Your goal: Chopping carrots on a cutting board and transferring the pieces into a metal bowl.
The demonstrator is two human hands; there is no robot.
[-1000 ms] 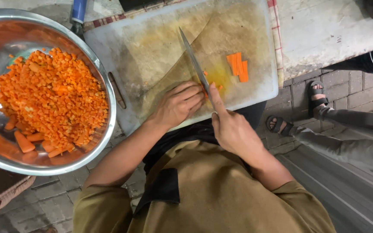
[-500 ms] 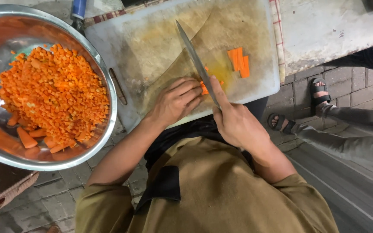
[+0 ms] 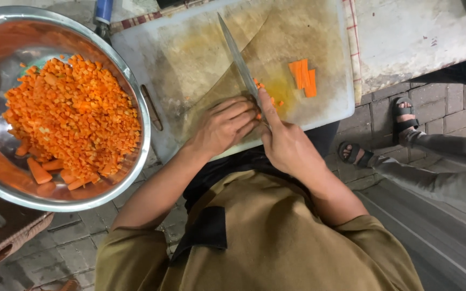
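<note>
I see a smooth, bright metal knife blade [image 3: 238,56] lying across the white plastic cutting board [image 3: 190,48], whose matt surface looks scuffed and stained yellow-orange. Left of the board, the steel bowl [image 3: 136,97] is glossy and mirror-like, reflecting the moist diced carrot [image 3: 74,116]. Right of the board, the tabletop [image 3: 416,37] looks rough, worn and chalky.

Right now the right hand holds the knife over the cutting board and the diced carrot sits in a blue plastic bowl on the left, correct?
Not quite: the head view shows the bowl is shiny metal, not blue plastic. The right hand does hold the knife over the cutting board, and the diced carrot sits left.
</note>
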